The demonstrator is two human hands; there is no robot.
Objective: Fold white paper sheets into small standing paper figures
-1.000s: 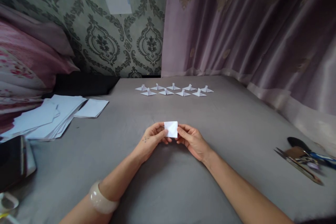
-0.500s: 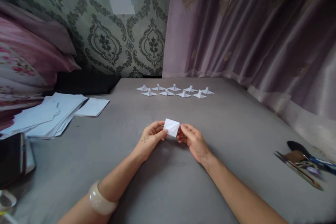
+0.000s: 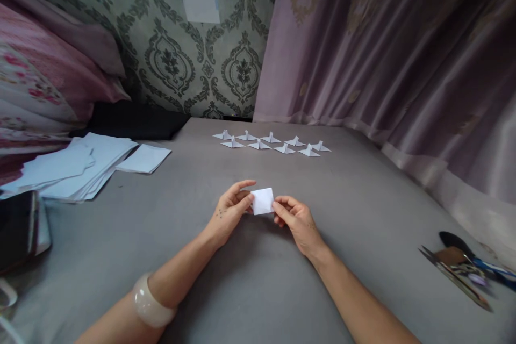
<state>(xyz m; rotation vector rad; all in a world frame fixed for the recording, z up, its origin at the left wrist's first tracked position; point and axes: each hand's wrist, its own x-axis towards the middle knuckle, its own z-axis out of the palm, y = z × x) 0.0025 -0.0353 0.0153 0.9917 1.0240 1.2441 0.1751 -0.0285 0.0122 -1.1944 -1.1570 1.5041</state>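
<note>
Between my two hands is a small folded square of white paper (image 3: 263, 201), held just above the grey tabletop. My left hand (image 3: 233, 205) pinches its left edge between thumb and fingers, with the index finger stretched out above the paper. The right edge is pinched by my right hand (image 3: 293, 216), its thumb on the near face. Fingers behind the paper are partly hidden. Farther back, several folded white paper figures (image 3: 259, 143) with pointed wings stand in two rows.
Loose white sheets (image 3: 80, 169) and a smaller paper stack (image 3: 145, 158) lie at the left, near a dark phone-like object (image 3: 18, 231). Scissors (image 3: 459, 279) and other small tools lie at the right. A purple curtain (image 3: 363, 54) borders the table's right side.
The paper has turned from a tilted diamond-like pose to a nearly level one. My right hand now grips its edge, and my left index finger has lifted. The view has shifted slightly.
</note>
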